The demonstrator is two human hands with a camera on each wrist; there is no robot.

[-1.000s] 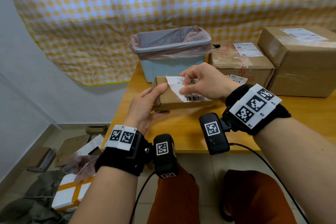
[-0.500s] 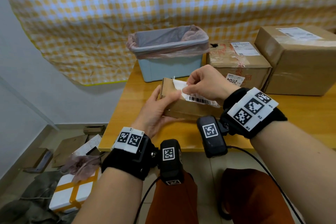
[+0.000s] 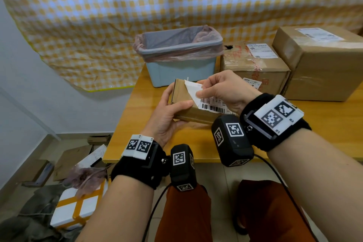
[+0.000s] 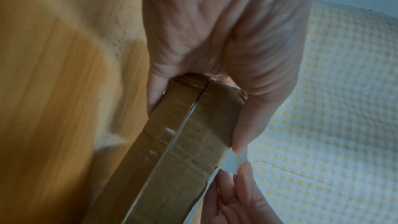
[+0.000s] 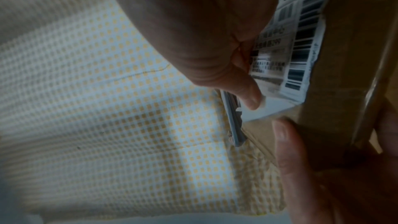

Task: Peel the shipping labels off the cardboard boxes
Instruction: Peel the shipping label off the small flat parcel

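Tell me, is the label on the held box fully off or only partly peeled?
Partly peeled: right hand lifts one corner of the label; the barcode part remains stuck.

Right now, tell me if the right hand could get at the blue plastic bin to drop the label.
Probably yes: the right hand pinches the white label just before the blue plastic bin, nothing between.

Matt brown cardboard box (image 3: 183, 100) — white paper label (image 3: 211, 104) — on glossy wooden table (image 3: 324, 124).
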